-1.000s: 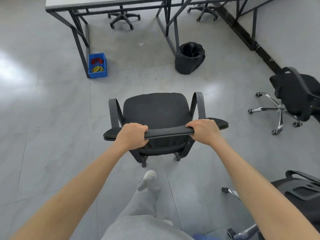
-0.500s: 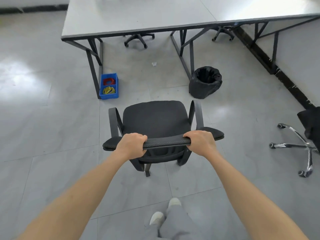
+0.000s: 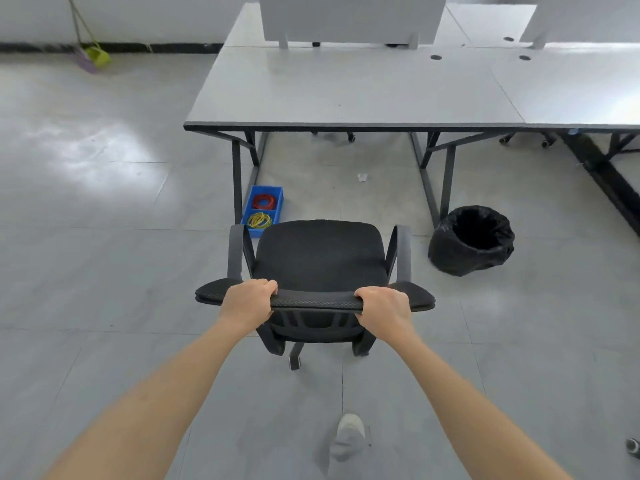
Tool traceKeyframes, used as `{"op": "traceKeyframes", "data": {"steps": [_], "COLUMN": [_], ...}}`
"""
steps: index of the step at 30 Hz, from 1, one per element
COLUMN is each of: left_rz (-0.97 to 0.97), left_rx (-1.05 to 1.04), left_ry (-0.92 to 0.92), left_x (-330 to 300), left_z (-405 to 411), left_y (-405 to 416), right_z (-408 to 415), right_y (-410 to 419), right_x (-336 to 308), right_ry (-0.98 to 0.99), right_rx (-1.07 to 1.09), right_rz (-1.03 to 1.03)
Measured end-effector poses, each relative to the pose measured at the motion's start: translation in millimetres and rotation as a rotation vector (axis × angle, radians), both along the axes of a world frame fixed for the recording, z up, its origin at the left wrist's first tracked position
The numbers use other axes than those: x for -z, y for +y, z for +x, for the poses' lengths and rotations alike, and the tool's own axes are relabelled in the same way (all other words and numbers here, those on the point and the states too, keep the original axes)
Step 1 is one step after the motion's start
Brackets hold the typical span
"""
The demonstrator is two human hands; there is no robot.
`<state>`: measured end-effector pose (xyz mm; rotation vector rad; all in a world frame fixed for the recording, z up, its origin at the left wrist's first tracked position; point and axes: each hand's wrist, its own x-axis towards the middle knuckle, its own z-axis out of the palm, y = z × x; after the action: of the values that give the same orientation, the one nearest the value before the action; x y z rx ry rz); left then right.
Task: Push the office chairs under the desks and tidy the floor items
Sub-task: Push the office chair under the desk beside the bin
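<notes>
**Nearly at the desk**

Squarely behind the black mesh office chair [image 3: 320, 258], the left hand [image 3: 247, 301] and right hand [image 3: 386, 311] each curl round its padded backrest top. Best pushed straight between the desk [image 3: 346, 95] legs, missing the blue plastic bin [image 3: 277, 202] and crinkled black-lined wastebasket [image 3: 472, 240] on glossy tile.

An office: long white tabletops on black steel frames [image 3: 346, 91] carry grey privacy screens [image 3: 349, 19] (cable holes too), with a black mesh swivel chair [image 3: 318, 258] on grey tiled floor [image 3: 104, 237].
</notes>
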<state>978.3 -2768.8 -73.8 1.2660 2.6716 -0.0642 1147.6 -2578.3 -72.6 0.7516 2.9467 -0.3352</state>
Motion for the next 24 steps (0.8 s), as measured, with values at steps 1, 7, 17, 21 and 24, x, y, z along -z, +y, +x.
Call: {"op": "traceKeyframes", "data": {"steps": [1, 7, 17, 21, 24], "left_rz": [0.000, 0.011, 0.013, 0.060, 0.088], "left_rx": [0.012, 0.125, 0.307, 0.346, 0.342], "left_ry": [-0.005, -0.008, -0.012, -0.028, -0.034], "left_x": [-1, 1, -1, 1, 2], "left_z": [-13, -106, -252, -280, -287], "left_y": [5, 22, 126, 170, 199], "right_z": [-11, -73, -190, -221, -231], "right_y": [5, -1, 51, 89, 126], "right_x": [2, 17, 23, 20, 18], "right_ry": [-0.004, 0.112, 0.110, 0.150, 0.162], "right_rx": [0.000, 0.065, 0.243, 0.302, 0.308], "right_rz": [-0.010, 0.047, 0.167, 0.187, 0.197]}}
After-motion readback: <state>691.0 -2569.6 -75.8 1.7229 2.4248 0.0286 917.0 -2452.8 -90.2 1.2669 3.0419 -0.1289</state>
